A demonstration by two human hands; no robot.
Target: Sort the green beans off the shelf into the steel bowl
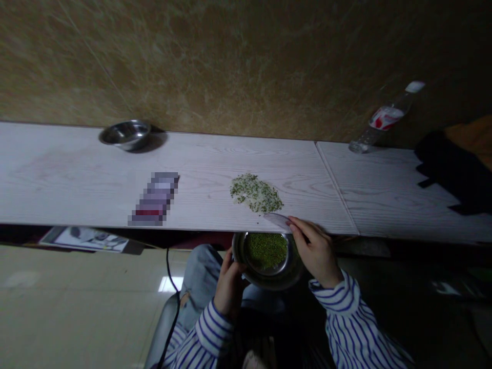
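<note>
My left hand (229,284) grips the rim of a steel bowl (238,256) holding green beans (266,250), kept just below the table's front edge. My right hand (315,251) is closed on a small flat white card (277,221) whose edge rests on the table beside a pile of mixed green and white grains (255,193). The card lies at the pile's near right side, above the bowl.
An empty steel bowl (126,134) stands at the back left of the pale wooden table (77,174). A blurred-out flat object (155,200) lies left of the pile. A plastic bottle (384,119) leans at the back right, dark cloth (453,169) at far right.
</note>
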